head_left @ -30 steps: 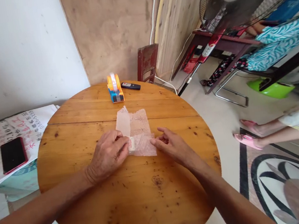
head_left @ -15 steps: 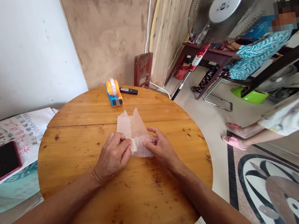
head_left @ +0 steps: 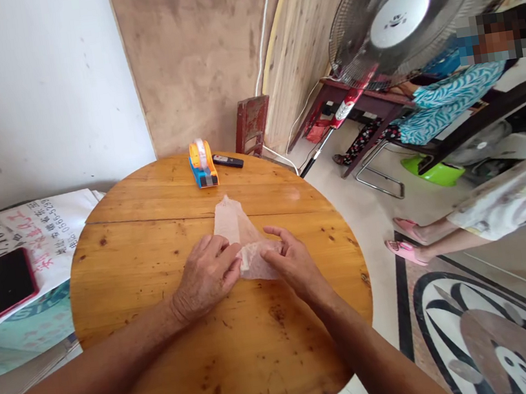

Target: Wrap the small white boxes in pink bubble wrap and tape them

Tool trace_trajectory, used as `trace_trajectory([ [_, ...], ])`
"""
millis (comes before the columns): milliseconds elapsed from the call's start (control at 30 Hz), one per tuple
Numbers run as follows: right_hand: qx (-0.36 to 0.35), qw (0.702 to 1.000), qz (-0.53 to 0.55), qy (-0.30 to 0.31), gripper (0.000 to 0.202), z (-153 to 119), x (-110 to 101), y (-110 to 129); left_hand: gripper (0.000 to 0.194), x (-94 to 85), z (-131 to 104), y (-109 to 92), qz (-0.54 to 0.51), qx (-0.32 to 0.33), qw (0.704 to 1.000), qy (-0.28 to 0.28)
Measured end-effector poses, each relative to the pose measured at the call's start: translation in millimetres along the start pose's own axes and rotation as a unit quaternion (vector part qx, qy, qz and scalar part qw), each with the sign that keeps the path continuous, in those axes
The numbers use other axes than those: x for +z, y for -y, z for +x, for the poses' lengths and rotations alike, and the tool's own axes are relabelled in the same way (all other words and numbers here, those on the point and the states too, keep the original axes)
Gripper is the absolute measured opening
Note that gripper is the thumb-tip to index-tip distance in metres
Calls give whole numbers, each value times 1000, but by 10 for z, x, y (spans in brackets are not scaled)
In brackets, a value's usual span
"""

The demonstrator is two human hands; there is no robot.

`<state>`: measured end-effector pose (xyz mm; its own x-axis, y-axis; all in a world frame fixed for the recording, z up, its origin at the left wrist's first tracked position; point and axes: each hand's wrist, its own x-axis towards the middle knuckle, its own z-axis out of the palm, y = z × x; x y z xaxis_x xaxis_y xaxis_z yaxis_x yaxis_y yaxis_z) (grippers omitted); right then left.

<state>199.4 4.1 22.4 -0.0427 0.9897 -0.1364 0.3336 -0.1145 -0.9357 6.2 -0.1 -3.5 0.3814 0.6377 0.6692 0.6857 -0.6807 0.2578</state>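
A thin, whitish translucent wrap (head_left: pixel 230 221) lies on the round wooden table (head_left: pixel 144 187), its narrow end pointing away from me. At its near part a small pale item (head_left: pixel 245 259) shows between my hands, partly covered. My left hand (head_left: pixel 209 270) has its fingers bent and closed on the left edge of the wrap and the pale item. On the right, my right hand (head_left: pixel 291 257) pinches the wrap between thumb and fingers, with the index finger raised. What lies under the fingers is hidden.
An orange and blue tape dispenser (head_left: pixel 203 163) and a black object (head_left: pixel 228 161) stand at the table's far edge. Left is a phone (head_left: pixel 9 282) on printed sacks. A chair (head_left: pixel 251 124), a fan (head_left: pixel 399 16) and two people are beyond and to the right.
Both hands have shifted slightly right with the wrap. The wrap's far end now looks narrower, and its near part is drawn further right under my right hand.
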Motion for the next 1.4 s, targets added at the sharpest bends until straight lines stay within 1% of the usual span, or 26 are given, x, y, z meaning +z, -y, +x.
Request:
trace_trajectory([
  [100,30,999,-6,26,57,18,-104,-61,15,-1,-3,3,20,10,1000,2],
  [200,5,999,-16,45,55,104,-129,-54,15,-7,-7,4,24,15,1000,6],
  [267,-15,998,-51,37,57,181,-114,-45,15,-13,-9,5,21,14,1000,7],
  [367,-11,994,-105,34,65,271,-72,-71,16,-21,-8,9,18,15,1000,10],
  [500,-13,993,-92,66,60,306,2,-129,17,-28,-3,16,14,21,1000,18],
  [633,-37,992,-112,52,55,294,70,-101,16,-27,8,19,16,18,999,27],
  [700,-35,994,-89,48,54,272,84,-70,15,-21,14,22,10,14,1000,24],
  [833,11,996,51,67,54,200,78,-34,16,-10,21,32,-4,18,1000,14],
  [933,27,992,113,48,61,162,86,-17,16,-8,25,39,-6,19,1000,16],
  [1033,21,990,139,31,67,158,121,30,17,-6,30,42,-18,21,999,17],
  [1167,24,985,169,36,65,159,177,135,18,-4,44,34,-47,14,999,17],
  [1300,38,982,175,56,62,127,202,234,12,2,52,26,-75,-30,996,28],
  [1400,47,982,168,65,58,79,191,291,22,17,39,30,-102,-59,993,6],
])
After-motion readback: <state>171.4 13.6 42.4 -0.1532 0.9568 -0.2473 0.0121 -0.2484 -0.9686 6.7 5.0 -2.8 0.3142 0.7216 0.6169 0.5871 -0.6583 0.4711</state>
